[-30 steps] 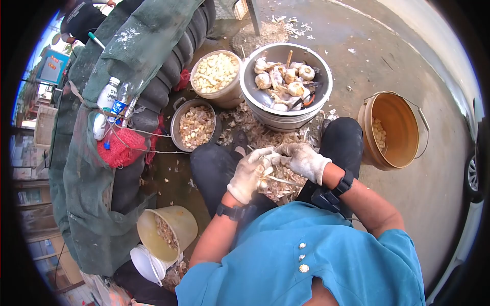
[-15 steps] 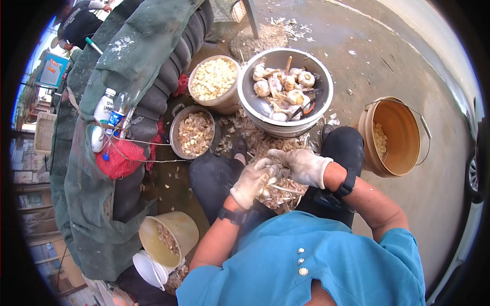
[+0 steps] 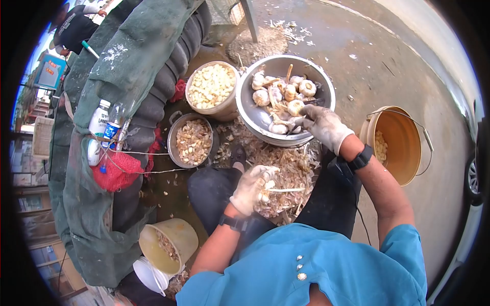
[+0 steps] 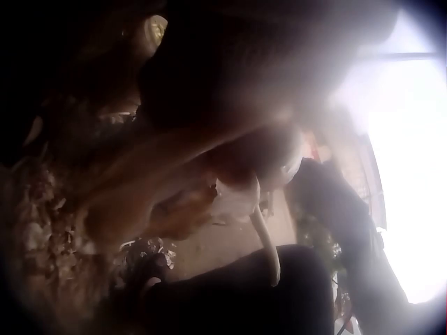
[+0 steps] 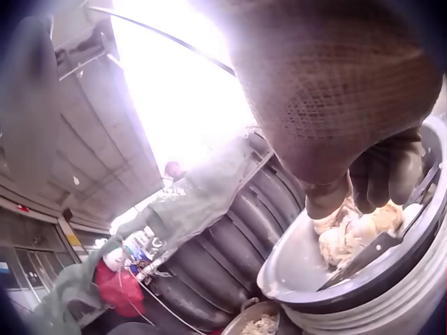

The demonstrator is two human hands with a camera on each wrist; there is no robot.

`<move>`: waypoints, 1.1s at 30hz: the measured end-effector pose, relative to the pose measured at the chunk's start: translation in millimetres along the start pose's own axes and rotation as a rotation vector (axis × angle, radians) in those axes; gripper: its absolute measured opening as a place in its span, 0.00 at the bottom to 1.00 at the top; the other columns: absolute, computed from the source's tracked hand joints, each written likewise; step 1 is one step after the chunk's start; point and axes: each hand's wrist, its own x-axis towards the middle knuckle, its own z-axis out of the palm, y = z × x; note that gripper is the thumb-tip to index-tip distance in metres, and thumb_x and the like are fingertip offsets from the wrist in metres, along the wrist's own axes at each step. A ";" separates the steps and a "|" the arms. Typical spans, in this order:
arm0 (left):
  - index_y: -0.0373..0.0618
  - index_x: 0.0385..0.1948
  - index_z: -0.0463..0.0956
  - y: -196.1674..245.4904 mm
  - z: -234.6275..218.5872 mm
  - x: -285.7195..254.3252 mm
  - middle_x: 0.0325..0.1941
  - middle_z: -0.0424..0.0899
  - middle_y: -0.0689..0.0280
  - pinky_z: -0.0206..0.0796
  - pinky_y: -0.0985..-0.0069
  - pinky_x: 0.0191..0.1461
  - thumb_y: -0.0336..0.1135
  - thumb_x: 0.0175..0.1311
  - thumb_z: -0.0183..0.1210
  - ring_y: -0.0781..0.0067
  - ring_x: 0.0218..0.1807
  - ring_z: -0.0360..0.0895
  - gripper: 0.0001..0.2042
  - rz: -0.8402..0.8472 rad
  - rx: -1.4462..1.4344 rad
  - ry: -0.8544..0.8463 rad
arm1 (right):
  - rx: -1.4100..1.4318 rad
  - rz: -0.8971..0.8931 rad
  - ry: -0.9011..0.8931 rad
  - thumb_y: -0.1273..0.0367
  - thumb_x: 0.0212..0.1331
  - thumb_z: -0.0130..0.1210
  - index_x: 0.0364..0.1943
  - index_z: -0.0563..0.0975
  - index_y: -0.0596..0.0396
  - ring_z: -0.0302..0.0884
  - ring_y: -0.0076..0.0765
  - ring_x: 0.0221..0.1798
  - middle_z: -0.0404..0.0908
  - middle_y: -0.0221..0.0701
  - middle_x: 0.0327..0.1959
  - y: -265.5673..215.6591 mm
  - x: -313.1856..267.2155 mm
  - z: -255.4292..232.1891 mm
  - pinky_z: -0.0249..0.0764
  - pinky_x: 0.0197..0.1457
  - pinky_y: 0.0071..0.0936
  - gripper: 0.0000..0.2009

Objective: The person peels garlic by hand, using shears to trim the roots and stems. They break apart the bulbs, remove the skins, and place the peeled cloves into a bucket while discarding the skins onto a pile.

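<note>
My gloved left hand (image 3: 249,190) grips pale garlic (image 3: 266,192) above the peelings, its stem (image 3: 289,190) sticking out rightward. The same stem (image 4: 266,244) hangs below the dark, blurred hand in the left wrist view. Over the near right side of a metal basin (image 3: 332,97), my gloved right hand (image 3: 327,127) reaches with parted fingers. Whole garlic bulbs (image 3: 307,88) and loose stems lie in the basin. The right wrist view has thumb and fingertips close above garlic (image 5: 349,237), with a dark-handled knife (image 5: 363,258) below them; contact is unclear.
Peeled cloves fill a bucket (image 3: 234,99) left of the basin; a smaller pot (image 3: 172,145) holds cloves and skins. An orange bucket (image 3: 408,148) stands right, a tilted pale bucket (image 3: 189,242) lower left. Skins (image 3: 296,168) cover the ground between the legs. Bottles (image 3: 99,120) stand at left.
My right hand has left the left hand and moved forward to the basin. The left hand keeps hold of the stemmed garlic, nearly in place.
</note>
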 end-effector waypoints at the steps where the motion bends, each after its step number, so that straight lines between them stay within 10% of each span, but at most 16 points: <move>1: 0.40 0.46 0.76 -1.9 -3.5 2.0 0.35 0.78 0.73 0.66 0.86 0.35 0.38 0.71 0.52 0.87 0.32 0.73 0.12 0.002 0.000 0.004 | -0.185 -0.034 0.098 0.60 0.62 0.57 0.50 0.78 0.54 0.79 0.50 0.49 0.82 0.44 0.44 19.8 19.3 1.2 0.74 0.51 0.39 0.17; 9: 0.37 0.53 0.73 -14.3 -14.9 17.1 0.45 0.81 0.67 0.72 0.82 0.43 0.39 0.71 0.52 0.82 0.42 0.77 0.16 0.053 -0.104 -0.066 | -0.813 -0.012 -0.056 0.67 0.55 0.57 0.45 0.82 0.50 0.81 0.48 0.48 0.83 0.45 0.43 69.2 105.4 6.6 0.76 0.52 0.39 0.13; 12: 0.35 0.54 0.72 -5.8 -4.6 19.9 0.45 0.81 0.65 0.72 0.82 0.44 0.38 0.70 0.51 0.80 0.42 0.78 0.17 0.072 -0.102 0.028 | 0.014 0.422 0.295 0.64 0.63 0.50 0.57 0.76 0.47 0.81 0.46 0.51 0.83 0.42 0.46 72.3 118.6 27.1 0.76 0.55 0.35 0.18; 17: 0.33 0.54 0.71 -14.3 -16.4 22.7 0.50 0.79 0.66 0.67 0.84 0.52 0.41 0.73 0.51 0.80 0.50 0.74 0.19 0.119 0.012 -0.007 | -0.554 0.115 0.108 0.46 0.63 0.49 0.55 0.75 0.59 0.78 0.45 0.55 0.81 0.45 0.50 105.9 139.9 35.4 0.71 0.59 0.35 0.30; 23: 0.36 0.52 0.72 -2.3 -5.8 12.9 0.43 0.80 0.66 0.73 0.81 0.45 0.34 0.72 0.48 0.78 0.43 0.79 0.14 0.109 -0.144 0.065 | -0.783 0.093 -0.053 0.70 0.60 0.49 0.52 0.76 0.50 0.81 0.49 0.48 0.83 0.44 0.41 60.0 98.8 -8.5 0.77 0.49 0.39 0.16; 27: 0.35 0.53 0.72 -6.5 -7.0 2.7 0.47 0.81 0.64 0.73 0.80 0.49 0.34 0.74 0.47 0.75 0.46 0.79 0.14 0.216 -0.109 0.054 | -0.587 0.035 0.008 0.67 0.61 0.51 0.49 0.76 0.54 0.80 0.56 0.43 0.82 0.46 0.40 43.5 61.5 -27.9 0.75 0.44 0.47 0.13; 29: 0.35 0.52 0.73 -3.4 -3.9 -3.1 0.46 0.81 0.64 0.72 0.82 0.49 0.34 0.75 0.46 0.76 0.46 0.79 0.14 0.289 -0.012 0.074 | -0.514 -0.022 -0.033 0.65 0.64 0.53 0.50 0.75 0.53 0.81 0.44 0.33 0.83 0.39 0.33 33.2 37.5 -33.1 0.75 0.36 0.39 0.14; 33: 0.35 0.53 0.73 -4.7 -6.7 -10.1 0.46 0.81 0.65 0.72 0.82 0.48 0.33 0.74 0.47 0.77 0.46 0.79 0.14 0.231 -0.258 0.043 | 0.503 0.201 -0.466 0.63 0.64 0.58 0.61 0.71 0.52 0.72 0.13 0.31 0.79 0.22 0.29 7.0 -29.2 -17.3 0.70 0.34 0.13 0.22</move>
